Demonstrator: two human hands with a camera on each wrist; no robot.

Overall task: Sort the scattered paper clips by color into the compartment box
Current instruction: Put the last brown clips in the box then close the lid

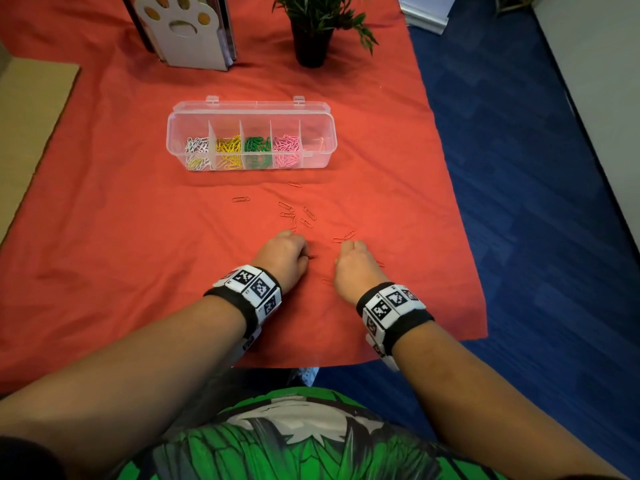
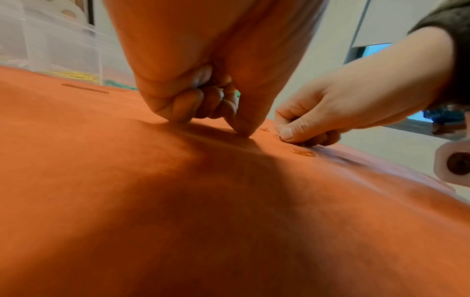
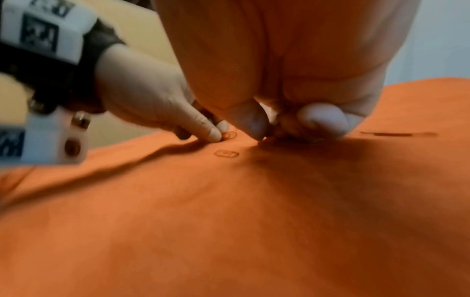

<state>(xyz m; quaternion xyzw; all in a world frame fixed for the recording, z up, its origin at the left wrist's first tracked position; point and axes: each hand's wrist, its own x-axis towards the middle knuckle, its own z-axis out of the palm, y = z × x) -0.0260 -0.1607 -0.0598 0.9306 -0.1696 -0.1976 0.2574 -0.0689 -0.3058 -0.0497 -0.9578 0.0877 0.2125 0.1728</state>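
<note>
The clear compartment box [image 1: 251,136] stands open on the red cloth [image 1: 121,237], holding white, yellow, green and pink paper clips in separate sections, with a few red ones at its right end. Several red paper clips [image 1: 294,214] lie scattered between the box and my hands. My left hand [image 1: 304,254] has its fingers curled and pinches a red clip [image 3: 229,135] against the cloth. My right hand [image 1: 346,252] is also curled, its thumb [image 2: 287,132] pressing a red clip [image 2: 305,143] down. One more red clip [image 3: 226,154] lies loose between the hands.
A potted plant [image 1: 311,32] and a white paw-print holder [image 1: 187,32] stand behind the box. The cloth ends at the right over blue carpet [image 1: 536,168], and a beige board [image 1: 31,116] lies to the left.
</note>
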